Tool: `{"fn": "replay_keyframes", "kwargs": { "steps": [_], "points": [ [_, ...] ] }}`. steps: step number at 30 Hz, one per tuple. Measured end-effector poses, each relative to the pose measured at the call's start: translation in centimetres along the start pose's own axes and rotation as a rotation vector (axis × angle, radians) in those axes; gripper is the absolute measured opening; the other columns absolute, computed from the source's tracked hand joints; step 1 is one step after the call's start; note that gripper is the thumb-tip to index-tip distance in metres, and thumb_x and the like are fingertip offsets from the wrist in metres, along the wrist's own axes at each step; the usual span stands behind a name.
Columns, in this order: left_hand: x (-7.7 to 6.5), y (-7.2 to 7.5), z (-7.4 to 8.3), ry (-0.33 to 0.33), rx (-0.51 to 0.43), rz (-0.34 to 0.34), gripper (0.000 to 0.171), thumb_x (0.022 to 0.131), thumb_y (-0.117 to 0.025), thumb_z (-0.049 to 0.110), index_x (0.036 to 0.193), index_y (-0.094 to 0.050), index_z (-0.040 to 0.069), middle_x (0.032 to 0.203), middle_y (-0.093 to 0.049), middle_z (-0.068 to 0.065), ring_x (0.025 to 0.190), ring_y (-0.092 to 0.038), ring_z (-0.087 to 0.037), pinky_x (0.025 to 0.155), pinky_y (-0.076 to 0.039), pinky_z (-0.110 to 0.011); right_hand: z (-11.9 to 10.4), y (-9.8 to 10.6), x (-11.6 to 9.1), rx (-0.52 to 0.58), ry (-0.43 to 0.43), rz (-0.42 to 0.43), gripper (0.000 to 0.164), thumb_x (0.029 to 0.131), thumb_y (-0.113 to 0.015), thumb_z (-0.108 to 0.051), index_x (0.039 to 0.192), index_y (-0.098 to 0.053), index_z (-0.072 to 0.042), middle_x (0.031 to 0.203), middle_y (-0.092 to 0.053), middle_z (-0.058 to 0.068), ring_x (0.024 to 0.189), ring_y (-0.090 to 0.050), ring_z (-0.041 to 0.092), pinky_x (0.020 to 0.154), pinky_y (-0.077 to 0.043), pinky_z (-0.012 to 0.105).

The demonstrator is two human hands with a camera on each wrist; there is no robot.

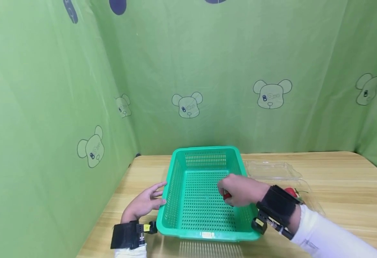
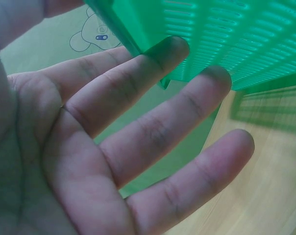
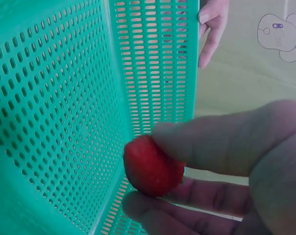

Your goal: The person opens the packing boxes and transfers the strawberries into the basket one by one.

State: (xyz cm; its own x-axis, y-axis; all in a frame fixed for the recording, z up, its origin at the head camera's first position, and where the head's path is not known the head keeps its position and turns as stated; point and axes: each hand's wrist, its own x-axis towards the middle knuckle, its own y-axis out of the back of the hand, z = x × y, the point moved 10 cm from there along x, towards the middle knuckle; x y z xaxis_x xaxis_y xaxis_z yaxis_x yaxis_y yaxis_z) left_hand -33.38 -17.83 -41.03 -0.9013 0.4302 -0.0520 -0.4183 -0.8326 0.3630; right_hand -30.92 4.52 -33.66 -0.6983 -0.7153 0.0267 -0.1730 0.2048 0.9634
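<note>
A green perforated plastic basket (image 1: 207,229) stands on the wooden table, its slotted floor bare in the head view. My right hand (image 1: 241,190) is over the basket's right half and pinches a red strawberry (image 3: 153,166) between thumb and fingertips. At the basket's left side is my left hand (image 1: 144,202), with thumb and fingertips right at the rim. In the left wrist view its fingers (image 2: 158,139) are spread and nearly straight along the outer wall. Right of the basket lies a clear plastic box (image 1: 307,191) with red strawberries (image 1: 290,192) in it, partly hidden by my right wrist.
The clear box's lid (image 1: 272,170) lies folded back toward the far side. Wooden tabletop (image 1: 352,186) extends to the right of the box. A green curtain (image 1: 227,122) with bear-head prints hangs behind the table and on the left.
</note>
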Motion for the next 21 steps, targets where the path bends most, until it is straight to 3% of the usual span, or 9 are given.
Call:
{"fn": "replay_keyframes", "kwargs": {
  "steps": [8,21],
  "points": [
    [0.0,-0.2,0.1,-0.006,0.003,-0.005,0.065,0.092,-0.061,0.015,0.147,-0.028,0.006,0.140,-0.040,-0.034,0.109,-0.058,-0.037,0.089,-0.052,-0.050,0.8,-1.8,0.7,0.031,-0.087,-0.141,0.020,0.075,-0.069,0.001,0.073,-0.059,-0.016,0.057,-0.058,-0.009,0.054,-0.053,0.007,0.051,-0.046,0.025],
    [-0.1,-0.1,0.3,-0.018,-0.040,-0.011,0.065,0.092,-0.061,0.013,0.147,-0.027,0.004,0.139,-0.041,-0.034,0.109,-0.058,-0.038,0.088,-0.052,-0.049,0.5,-2.5,1.2,0.028,-0.074,-0.175,0.024,0.073,-0.073,-0.002,0.066,-0.058,-0.019,0.057,-0.059,-0.009,0.054,-0.052,0.007,0.050,-0.045,0.024]
  ]
}}
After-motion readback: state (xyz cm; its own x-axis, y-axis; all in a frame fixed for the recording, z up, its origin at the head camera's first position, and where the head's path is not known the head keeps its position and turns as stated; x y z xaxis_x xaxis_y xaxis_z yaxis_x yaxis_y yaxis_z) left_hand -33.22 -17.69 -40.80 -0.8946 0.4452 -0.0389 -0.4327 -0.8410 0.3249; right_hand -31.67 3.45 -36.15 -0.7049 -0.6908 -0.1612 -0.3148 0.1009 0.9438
